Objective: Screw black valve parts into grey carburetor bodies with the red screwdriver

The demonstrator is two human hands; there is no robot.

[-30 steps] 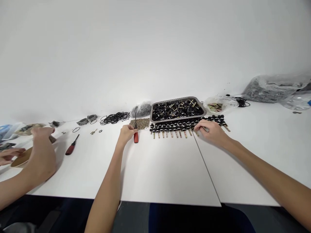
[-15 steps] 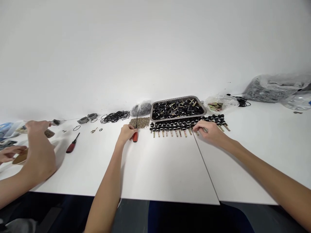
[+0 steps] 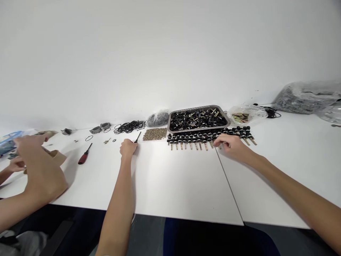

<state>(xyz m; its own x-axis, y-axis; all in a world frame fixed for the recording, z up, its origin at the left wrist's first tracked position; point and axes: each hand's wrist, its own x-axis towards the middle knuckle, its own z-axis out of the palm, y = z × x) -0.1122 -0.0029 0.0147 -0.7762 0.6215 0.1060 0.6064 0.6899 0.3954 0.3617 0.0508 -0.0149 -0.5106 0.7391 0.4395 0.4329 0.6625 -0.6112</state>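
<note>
My left hand (image 3: 128, 147) is closed around the handle of a screwdriver (image 3: 137, 137); only its dark shaft shows, pointing up and right from the fist. To the right lies a row of black fittings with brass-coloured stems (image 3: 195, 138), set side by side with the stems toward me. My right hand (image 3: 229, 143) rests at the right part of that row, fingers curled and pinched together at the stems. What sits between those fingertips is hidden. A pile of small brass-coloured pieces (image 3: 155, 134) lies between my left hand and the row.
A metal tray (image 3: 199, 129) of similar fittings stands behind the row. Around it are black rings (image 3: 130, 126), a bag of black parts (image 3: 158, 118), and a bag of metal plates (image 3: 240, 117). At left, a co-worker's arm (image 3: 44, 174) reaches over the table near a red-handled screwdriver (image 3: 84, 155).
My left hand has moved left with the screwdriver, away from the brass pile, its fist now covering the handle. My right hand stays at the row. The co-worker's hands have shifted.
</note>
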